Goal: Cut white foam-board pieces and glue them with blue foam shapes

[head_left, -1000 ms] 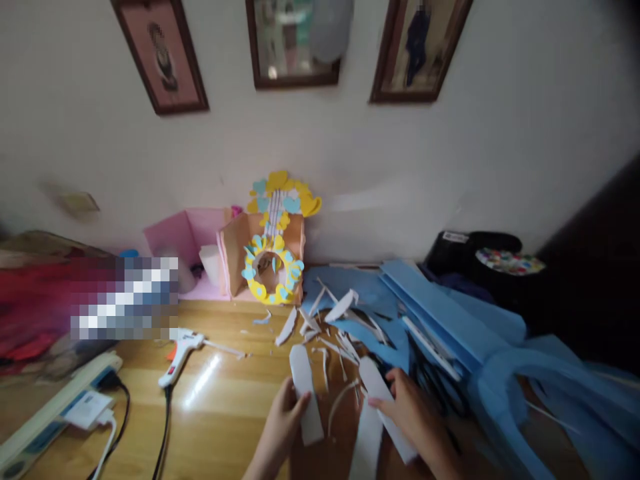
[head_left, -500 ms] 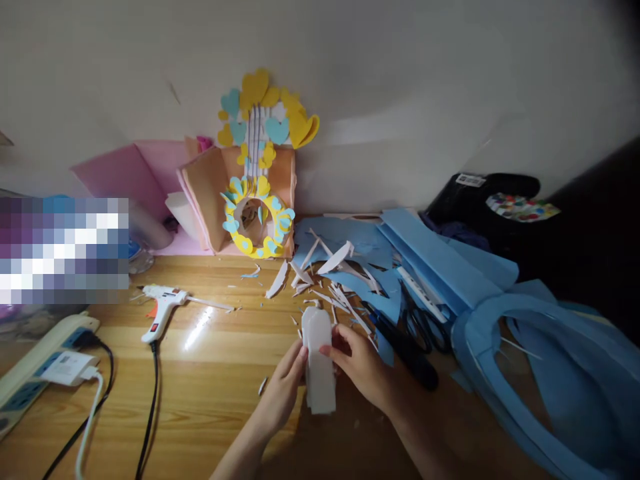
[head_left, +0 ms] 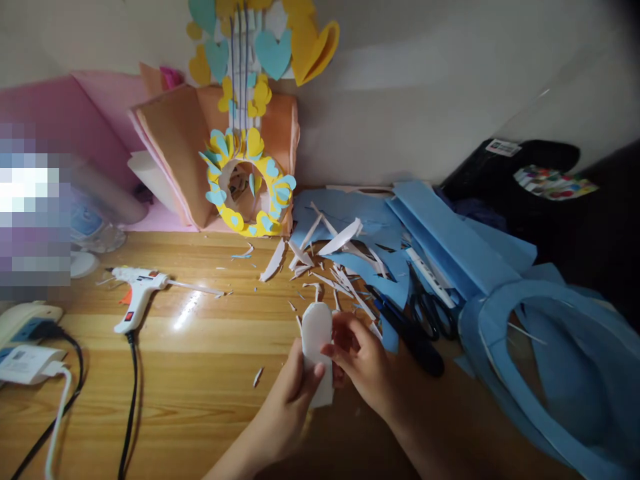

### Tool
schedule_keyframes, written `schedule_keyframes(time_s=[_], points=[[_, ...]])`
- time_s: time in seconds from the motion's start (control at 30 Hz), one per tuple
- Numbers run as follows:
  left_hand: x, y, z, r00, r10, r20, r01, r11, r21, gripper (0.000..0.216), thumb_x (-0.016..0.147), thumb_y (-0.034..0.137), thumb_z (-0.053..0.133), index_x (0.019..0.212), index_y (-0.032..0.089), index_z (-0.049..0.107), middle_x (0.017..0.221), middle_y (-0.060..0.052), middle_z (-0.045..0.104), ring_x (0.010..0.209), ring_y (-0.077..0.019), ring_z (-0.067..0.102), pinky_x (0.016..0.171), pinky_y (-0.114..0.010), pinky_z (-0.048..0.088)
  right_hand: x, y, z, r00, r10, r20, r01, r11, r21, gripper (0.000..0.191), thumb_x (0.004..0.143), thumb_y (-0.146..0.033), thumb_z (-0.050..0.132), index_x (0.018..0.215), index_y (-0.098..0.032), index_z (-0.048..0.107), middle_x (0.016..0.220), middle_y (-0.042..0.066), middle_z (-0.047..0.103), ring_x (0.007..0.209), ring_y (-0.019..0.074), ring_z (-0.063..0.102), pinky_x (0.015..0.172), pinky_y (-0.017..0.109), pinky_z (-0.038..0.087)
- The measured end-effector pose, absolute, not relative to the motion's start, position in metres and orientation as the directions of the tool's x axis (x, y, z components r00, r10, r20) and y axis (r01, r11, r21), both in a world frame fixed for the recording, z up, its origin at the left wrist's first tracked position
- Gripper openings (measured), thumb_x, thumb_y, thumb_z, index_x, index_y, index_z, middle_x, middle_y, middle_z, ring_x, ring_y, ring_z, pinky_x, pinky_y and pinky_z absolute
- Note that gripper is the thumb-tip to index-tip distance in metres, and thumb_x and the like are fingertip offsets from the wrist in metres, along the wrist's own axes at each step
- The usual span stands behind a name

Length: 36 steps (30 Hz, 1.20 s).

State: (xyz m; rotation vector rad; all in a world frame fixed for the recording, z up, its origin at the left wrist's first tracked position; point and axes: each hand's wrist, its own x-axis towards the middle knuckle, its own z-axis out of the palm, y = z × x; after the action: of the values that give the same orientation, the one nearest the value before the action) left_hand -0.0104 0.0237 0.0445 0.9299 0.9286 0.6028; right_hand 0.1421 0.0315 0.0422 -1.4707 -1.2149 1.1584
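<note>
Between my two hands is a white foam strip (head_left: 317, 328) with a rounded top end, held upright over the wooden table. My left hand (head_left: 287, 393) grips its lower left side, the thumb lying across the front face. From the right, my right hand (head_left: 363, 360) pinches its edge, thumb in front and fingers curled behind. Whether it is one piece or several stacked layers I cannot tell. White foam offcuts (head_left: 345, 237) and thin slivers lie just beyond it. A dark-handled cutter (head_left: 410, 340) and black scissors (head_left: 427, 310) rest to the right of my right hand.
A white hot glue gun (head_left: 143, 293) with a cord lies at left, near a power strip (head_left: 33, 317) with plugs. At the back stands a guitar-like craft piece (head_left: 220, 217) in yellow and blue. Blue foam sheets (head_left: 440, 233) and a blue foam ring (head_left: 480, 353) fill the right.
The view has moved closer and lower. My left thumb has shifted from the strip's left edge onto its front face. Both hands still hold the foam strip.
</note>
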Motion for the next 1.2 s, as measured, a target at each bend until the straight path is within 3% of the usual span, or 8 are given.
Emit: schedule_keyframes(time_s=[0.1,0.23,0.37,0.53,0.7,0.93,1.03,1.2], points=[[-0.012,0.023,0.046,0.520,0.761,-0.389,-0.029,0.471,0.882,0.036,0.092,0.043,0.045,0.121,0.022,0.046,0.101,-0.003,0.059,0.093,-0.0170,0.053,0.085,-0.027,0.043,0.143,0.031,0.047,0.056,0.992,-0.114,0.190,-0.123,-0.974,0.031,0.076,-0.051,0.066,0.082,-0.021,0.059,0.073,-0.001,0.053,0.064,0.0138,0.053,0.060,0.025,0.046],[-0.014,0.021,0.044,0.563,0.739,-0.370,-0.022,0.461,0.887,0.035,0.094,0.042,0.042,0.123,0.023,0.043,0.100,-0.003,0.057,0.091,-0.0159,0.052,0.086,-0.027,0.043,0.143,0.029,0.053,0.030,0.988,-0.152,0.094,-0.154,-0.984,0.027,0.075,-0.046,0.069,0.081,-0.022,0.057,0.071,-0.003,0.048,0.061,0.0118,0.049,0.053,0.021,0.043],[-0.015,0.020,0.040,0.566,0.743,-0.358,0.023,0.420,0.907,0.032,0.095,0.040,0.040,0.122,0.025,0.044,0.115,-0.003,0.054,0.101,-0.0151,0.050,0.095,-0.026,0.038,0.142,0.027,0.054,0.002,0.977,-0.212,-0.020,-0.212,-0.977,0.029,0.073,-0.046,0.071,0.080,-0.022,0.056,0.071,-0.004,0.044,0.059,0.0109,0.047,0.044,0.018,0.039],[-0.018,0.020,0.039,0.592,0.740,-0.320,0.070,0.348,0.935,0.035,0.096,0.038,0.038,0.128,0.027,0.042,0.132,-0.003,0.048,0.118,-0.0173,0.042,0.104,-0.026,0.032,0.144,0.024,0.052,0.009,0.986,-0.167,-0.059,-0.166,-0.984,0.024,0.072,-0.040,0.074,0.079,-0.024,0.059,0.075,-0.004,0.046,0.061,0.0100,0.047,0.048,0.019,0.039],[-0.019,0.021,0.038,0.619,0.724,-0.302,0.054,0.345,0.937,0.046,0.096,0.036,0.039,0.141,0.032,0.029,0.147,0.000,0.035,0.134,-0.0192,0.029,0.112,-0.028,0.022,0.146,0.022,0.054,0.015,0.996,-0.082,-0.043,-0.082,-0.996,0.019,0.076,-0.036,0.072,0.076,-0.024,0.057,0.072,-0.005,0.046,0.060,0.0094,0.045,0.051,0.020,0.037],[-0.019,0.017,0.034,0.613,0.725,-0.313,0.033,0.373,0.927,0.054,0.095,0.035,0.041,0.146,0.033,0.022,0.153,0.000,0.027,0.140,-0.0206,0.022,0.116,-0.030,0.016,0.146,0.022,0.059,0.027,1.000,-0.002,0.020,-0.002,-1.000,0.016,0.078,-0.034,0.070,0.078,-0.023,0.058,0.073,-0.004,0.049,0.064,0.0101,0.048,0.058,0.021,0.039],[-0.018,0.017,0.035,0.598,0.722,-0.348,0.016,0.423,0.906,0.055,0.094,0.037,0.045,0.145,0.032,0.025,0.153,0.000,0.029,0.140,-0.0211,0.022,0.116,-0.031,0.016,0.145,0.022,0.059,0.025,0.997,-0.070,-0.023,-0.069,-0.997,0.018,0.077,-0.034,0.070,0.077,-0.022,0.056,0.072,-0.004,0.048,0.060,0.0095,0.047,0.054,0.021,0.038],[-0.011,0.024,0.042,0.531,0.704,-0.472,-0.083,0.598,0.798,0.051,0.087,0.045,0.055,0.134,0.026,0.047,0.139,-0.003,0.050,0.134,-0.0230,0.035,0.110,-0.030,0.029,0.149,0.029,0.052,0.005,0.951,-0.309,-0.076,-0.308,-0.948,0.025,0.077,-0.039,0.069,0.076,-0.021,0.051,0.065,-0.005,0.047,0.055,0.0098,0.045,0.047,0.022,0.034]])
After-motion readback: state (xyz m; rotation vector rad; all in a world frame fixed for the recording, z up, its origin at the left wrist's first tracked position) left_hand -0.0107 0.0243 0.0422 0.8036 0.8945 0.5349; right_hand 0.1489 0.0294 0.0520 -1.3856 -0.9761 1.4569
